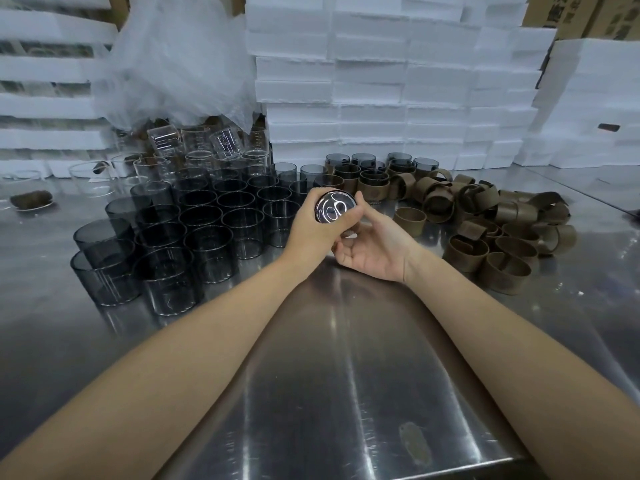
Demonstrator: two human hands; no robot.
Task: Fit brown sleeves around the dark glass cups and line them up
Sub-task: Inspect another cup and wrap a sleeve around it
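Head view: dark glass cup (334, 207) between hands (311, 230)

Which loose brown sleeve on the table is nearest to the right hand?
The single sleeve standing upright alone just beside the right hand, apart from the big pile of sleeves farther right.

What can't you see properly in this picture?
- Head view: the sides of the cup, hidden by the left hand and right hand. I cannot tell whether it is wrapped yet.
- Head view: the clear glasses at the back, partly under plastic wrap.
- Head view: the print on the cardboard boxes, cut off by the top edge.
- Head view: the brown lump far left, too blurred to name.
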